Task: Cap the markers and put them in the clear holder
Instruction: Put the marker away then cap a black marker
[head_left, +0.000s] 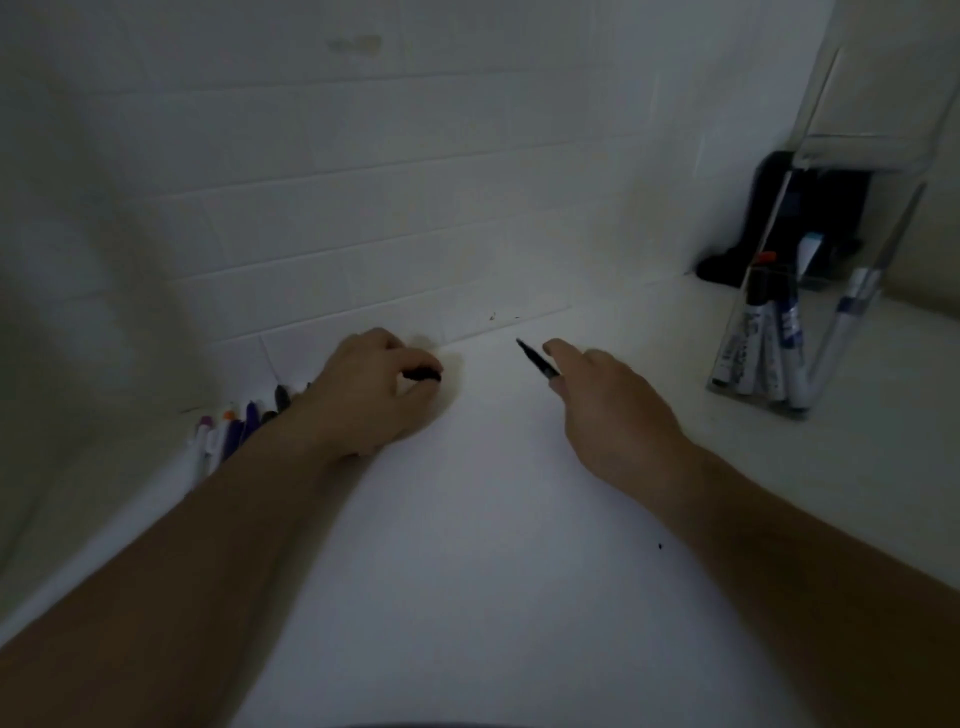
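Observation:
My left hand (371, 387) rests on the white counter and pinches a small black cap (422, 373) between thumb and fingers. My right hand (605, 400) holds an uncapped black marker (537, 359), its tip pointing up and left toward the cap, with a gap between them. A row of several markers (234, 431) with purple, orange and black ends lies against the tiled wall, left of my left forearm. The clear holder (826, 249) stands at the right with several capped markers (763, 343) inside it.
A white tiled wall (363, 234) runs along the back of the counter (493, 545). A black object (779, 218) sits in the corner behind the clear holder. A small dark speck (660, 545) lies on the counter near my right forearm.

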